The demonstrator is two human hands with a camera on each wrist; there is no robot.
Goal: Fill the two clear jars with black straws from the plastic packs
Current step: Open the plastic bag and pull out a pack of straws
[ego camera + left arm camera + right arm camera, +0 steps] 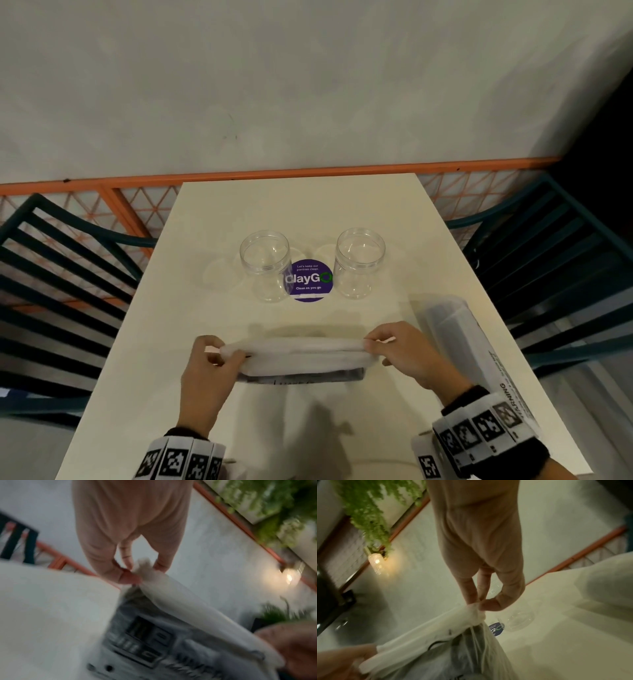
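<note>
both hands pinch the plastic pack ends

Head view high above the cream rectangular table, facing forward and down, wrist views close along each hand, facing inward, all three sharing the translucent white plastic pack

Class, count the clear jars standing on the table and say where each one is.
2. One clear jar stands left of the purple sticker, the other clear jar right of it. Both are empty; none appear hidden.
</note>
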